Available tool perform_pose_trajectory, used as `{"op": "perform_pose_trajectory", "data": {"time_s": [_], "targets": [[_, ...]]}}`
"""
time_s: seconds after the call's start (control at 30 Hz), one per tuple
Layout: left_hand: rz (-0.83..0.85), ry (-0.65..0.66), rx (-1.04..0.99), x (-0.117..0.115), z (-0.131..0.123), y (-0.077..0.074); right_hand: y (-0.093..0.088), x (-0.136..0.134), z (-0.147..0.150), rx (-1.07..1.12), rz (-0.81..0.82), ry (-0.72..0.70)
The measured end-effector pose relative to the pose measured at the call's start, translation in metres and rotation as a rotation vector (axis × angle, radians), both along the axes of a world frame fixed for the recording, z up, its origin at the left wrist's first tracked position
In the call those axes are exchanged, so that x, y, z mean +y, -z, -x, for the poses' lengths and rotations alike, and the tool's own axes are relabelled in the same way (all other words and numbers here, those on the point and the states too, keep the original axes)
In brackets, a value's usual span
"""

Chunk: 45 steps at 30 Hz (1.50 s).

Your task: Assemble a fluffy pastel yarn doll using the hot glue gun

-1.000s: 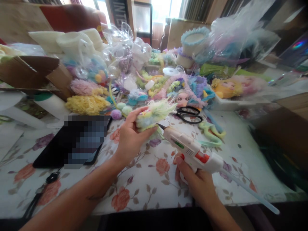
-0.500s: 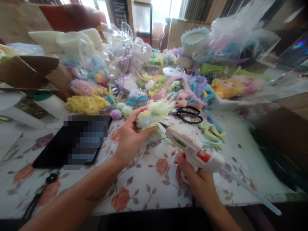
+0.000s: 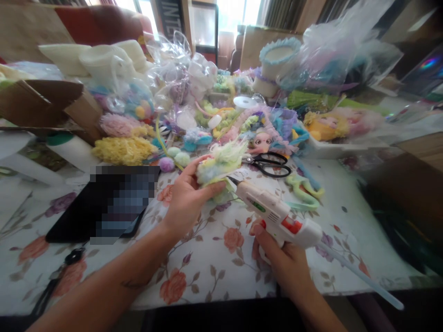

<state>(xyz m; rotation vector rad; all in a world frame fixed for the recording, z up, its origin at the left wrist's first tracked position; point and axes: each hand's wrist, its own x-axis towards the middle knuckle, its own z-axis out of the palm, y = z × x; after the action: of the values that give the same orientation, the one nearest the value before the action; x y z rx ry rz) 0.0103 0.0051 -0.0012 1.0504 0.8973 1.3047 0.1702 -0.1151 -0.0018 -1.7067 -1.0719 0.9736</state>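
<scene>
My left hand (image 3: 188, 196) is closed around a fluffy pale yellow-green and bluish craft piece (image 3: 221, 163), thumb along its lower edge. My right hand (image 3: 282, 258) grips the handle of a white hot glue gun (image 3: 266, 203), a finger at its red trigger. The dark nozzle points left at the underside of the fluffy piece; whether it touches, I cannot tell. A long translucent glue stick (image 3: 363, 275) sticks out of the gun's back end. Just behind the gun lie scissors (image 3: 273, 165) with black handles.
A black tablet (image 3: 79, 212), its screen blurred, lies to the left on the flowered tablecloth (image 3: 194, 299). Pom-poms (image 3: 167, 164), yellow yarn (image 3: 124, 150), a doll face (image 3: 262, 140) and plastic bags (image 3: 173, 64) heap up behind. Green strips (image 3: 304, 191) lie right of the scissors.
The glue gun and its nozzle have shifted very slightly left. The fluffy piece has tilted a little in my left hand, showing more of the scissors behind it.
</scene>
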Motion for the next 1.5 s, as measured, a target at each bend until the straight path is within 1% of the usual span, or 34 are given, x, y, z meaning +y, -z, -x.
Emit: {"op": "perform_pose_trajectory", "data": {"time_s": [0.13, 0.27, 0.43, 0.67, 0.87, 1.07, 1.23, 1.4, 1.5], "targets": [[0.011, -0.011, -0.01, 0.0001, -0.0002, 0.0002, 0.0002, -0.0001, 0.0002, 0.005, 0.024, 0.022], [0.009, -0.01, -0.02, 0.0006, -0.0003, -0.0002, -0.0002, -0.0005, 0.0008, 0.018, 0.04, 0.008], [0.017, -0.022, -0.033, 0.0006, -0.0001, -0.0002, -0.0007, 0.0015, 0.0007, 0.018, 0.079, 0.057], [0.027, -0.006, -0.059, 0.0005, -0.0007, -0.0007, -0.0006, 0.0, 0.0004, 0.026, 0.044, 0.046], [0.051, 0.033, -0.064, 0.0016, -0.001, 0.0002, 0.0012, -0.001, -0.0005, 0.025, 0.02, -0.01], [0.053, 0.013, -0.073, 0.0005, -0.0011, -0.0014, -0.0003, 0.0009, 0.0006, 0.062, 0.027, 0.044], [0.058, 0.017, -0.066, 0.0007, -0.0011, -0.0016, 0.0002, 0.0006, 0.0, 0.07, 0.025, 0.005], [0.056, 0.004, -0.047, 0.0012, -0.001, -0.0019, -0.0007, 0.0018, 0.0003, 0.046, 0.018, 0.036], [0.047, 0.011, -0.025, 0.0009, -0.0007, -0.0017, -0.0017, 0.002, 0.0008, 0.054, 0.007, 0.015]]}}
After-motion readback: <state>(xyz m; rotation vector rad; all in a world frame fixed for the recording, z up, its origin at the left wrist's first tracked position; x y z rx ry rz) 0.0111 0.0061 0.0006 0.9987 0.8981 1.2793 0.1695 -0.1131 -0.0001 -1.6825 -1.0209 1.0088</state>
